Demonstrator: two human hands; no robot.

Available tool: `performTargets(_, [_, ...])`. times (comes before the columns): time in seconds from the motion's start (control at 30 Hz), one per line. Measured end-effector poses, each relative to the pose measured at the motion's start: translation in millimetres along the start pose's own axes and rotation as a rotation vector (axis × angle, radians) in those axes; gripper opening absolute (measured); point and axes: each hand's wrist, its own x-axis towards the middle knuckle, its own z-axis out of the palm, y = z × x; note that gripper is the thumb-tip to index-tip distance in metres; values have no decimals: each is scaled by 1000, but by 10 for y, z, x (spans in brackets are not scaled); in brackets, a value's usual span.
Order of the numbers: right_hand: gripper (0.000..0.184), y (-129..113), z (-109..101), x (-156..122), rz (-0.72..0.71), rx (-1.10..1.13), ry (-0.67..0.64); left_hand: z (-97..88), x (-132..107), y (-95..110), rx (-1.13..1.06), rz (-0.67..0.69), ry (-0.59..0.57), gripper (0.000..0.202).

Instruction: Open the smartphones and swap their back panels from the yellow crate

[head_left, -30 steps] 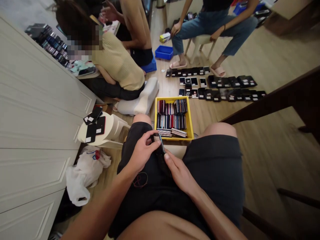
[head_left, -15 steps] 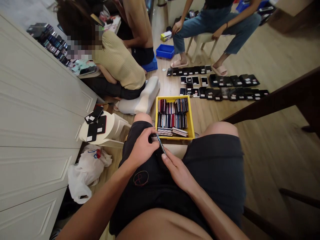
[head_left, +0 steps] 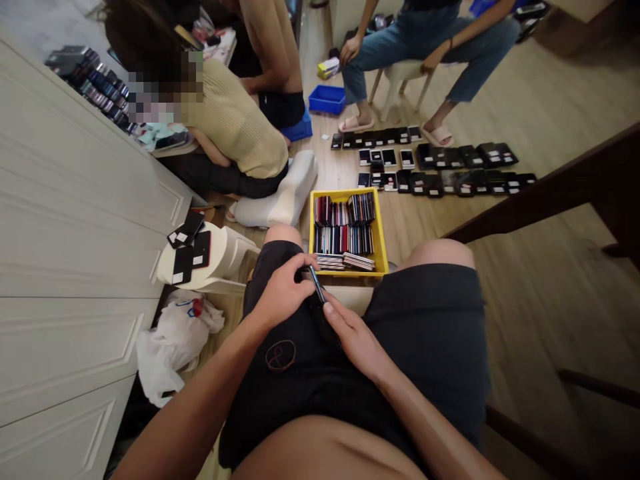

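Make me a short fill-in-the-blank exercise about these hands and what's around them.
The left hand grips the far end of the phone; the right hand grips its ____ end.
The crate beyond the phone is ____.
The plastic bag on the floor is mostly ____.

Missing words: near; yellow; white.

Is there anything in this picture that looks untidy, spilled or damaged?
Mildly: a crumpled white bag lies by the cabinet, and dark phones on the white stool lie askew, unlike the neat phone rows. No spill shows; damage to the held phone is unclear.
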Motion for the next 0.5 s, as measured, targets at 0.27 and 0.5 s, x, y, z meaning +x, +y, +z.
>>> performTargets(0.27, [56,-4,-7,4,-22,-21,24,-7,9,-17,42,-9,-2,31])
performTargets(0.5, [43,-176,-57,62,-37,-234,110,-128,67,33,114,20,-121,33])
